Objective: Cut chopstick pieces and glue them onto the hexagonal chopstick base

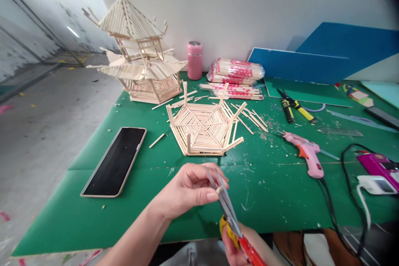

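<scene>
My right hand [235,244] grips a pair of scissors [229,212] with red and yellow handles, its narrow blades slightly apart and pointing away from me. My left hand [196,187] is closed at the blades, thumb against fingers, pinching a short wooden stick [219,190]. Only the pale end of that stick shows, between the blades; the fingers hide the rest. Just beyond my hands lies a hexagonal stick base [202,126] with short posts rising from its corners.
A stick pagoda [134,62] stands at the back left, near a pink flask [195,61] and wrapped stick bundles [235,72]. A phone [114,162] lies left. Yellow-handled pliers [294,108] and a pink glue gun [304,152] with its cable lie right. Loose sticks [251,118] surround the base.
</scene>
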`<act>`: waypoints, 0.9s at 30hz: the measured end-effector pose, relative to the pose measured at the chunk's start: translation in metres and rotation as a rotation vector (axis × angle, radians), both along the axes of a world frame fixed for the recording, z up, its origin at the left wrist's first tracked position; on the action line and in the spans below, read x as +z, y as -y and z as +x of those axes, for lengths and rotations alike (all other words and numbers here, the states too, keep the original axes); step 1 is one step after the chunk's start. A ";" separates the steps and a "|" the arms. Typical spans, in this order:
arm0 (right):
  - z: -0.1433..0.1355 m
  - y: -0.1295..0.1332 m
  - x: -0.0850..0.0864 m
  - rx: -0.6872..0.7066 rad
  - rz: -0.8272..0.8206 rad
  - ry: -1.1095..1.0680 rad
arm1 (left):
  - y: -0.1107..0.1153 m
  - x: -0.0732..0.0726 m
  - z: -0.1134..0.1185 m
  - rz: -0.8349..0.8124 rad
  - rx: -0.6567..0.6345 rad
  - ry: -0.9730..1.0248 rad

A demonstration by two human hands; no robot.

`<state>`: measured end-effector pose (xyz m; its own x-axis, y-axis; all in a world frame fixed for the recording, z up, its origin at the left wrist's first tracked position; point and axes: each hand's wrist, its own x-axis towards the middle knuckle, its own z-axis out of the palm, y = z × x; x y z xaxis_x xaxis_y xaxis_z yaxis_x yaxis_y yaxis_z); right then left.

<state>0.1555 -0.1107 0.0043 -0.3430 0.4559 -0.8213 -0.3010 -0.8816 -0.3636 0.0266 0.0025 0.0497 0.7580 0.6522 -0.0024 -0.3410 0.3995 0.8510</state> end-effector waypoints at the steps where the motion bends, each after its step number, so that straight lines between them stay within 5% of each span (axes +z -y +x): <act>1: 0.001 -0.001 0.001 -0.004 -0.009 -0.033 | 0.001 -0.001 0.001 -0.022 0.009 0.006; 5: 0.008 -0.003 0.002 0.035 0.015 -0.200 | 0.010 -0.004 0.006 -0.117 0.053 0.030; 13: 0.007 -0.001 0.002 -0.036 0.022 -0.187 | 0.018 0.000 0.010 -0.191 0.103 0.081; 27: 0.005 -0.004 0.015 -0.136 0.062 -0.268 | 0.000 0.006 -0.001 -0.048 -0.008 0.021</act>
